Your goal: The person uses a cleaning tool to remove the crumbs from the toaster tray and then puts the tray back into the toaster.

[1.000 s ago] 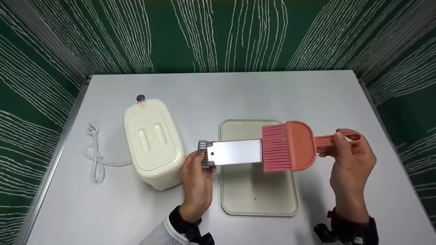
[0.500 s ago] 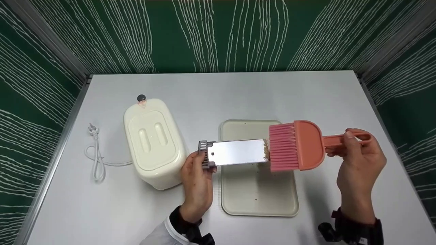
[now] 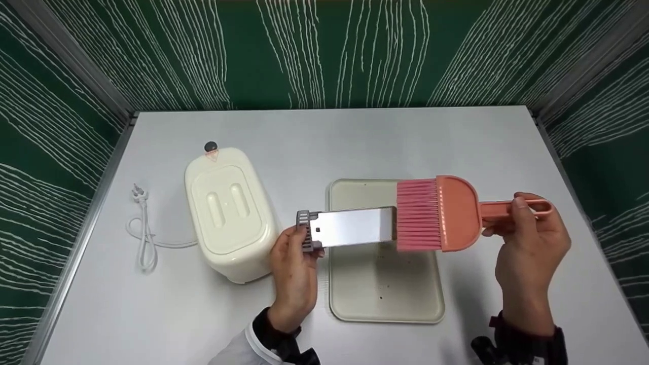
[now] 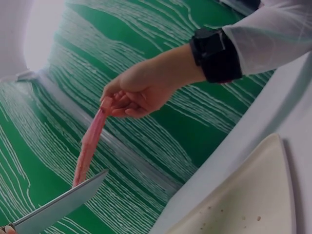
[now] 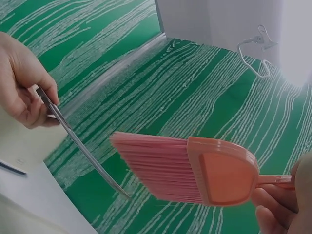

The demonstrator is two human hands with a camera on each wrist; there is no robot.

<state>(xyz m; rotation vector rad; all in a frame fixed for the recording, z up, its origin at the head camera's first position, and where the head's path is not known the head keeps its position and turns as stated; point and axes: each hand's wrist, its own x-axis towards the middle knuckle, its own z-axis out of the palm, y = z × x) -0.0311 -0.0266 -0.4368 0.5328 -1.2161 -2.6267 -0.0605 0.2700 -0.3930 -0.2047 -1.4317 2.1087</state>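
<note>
The left hand (image 3: 295,271) pinches the grey slotted end (image 3: 304,219) of a metal crumb tray (image 3: 352,226), whose plate reaches rightward from the fingers above a shallow beige tray (image 3: 347,304). The right hand (image 3: 531,243) grips an orange brush (image 3: 460,213) by its handle, pink bristles (image 3: 418,215) facing the left hand at the plate's free end; contact is hard to tell. Sweeping well probably calls for light strokes away from the left hand, a firm pinch, and the free end held inside the beige tray's rim, where specks (image 4: 259,219) lie.
</note>
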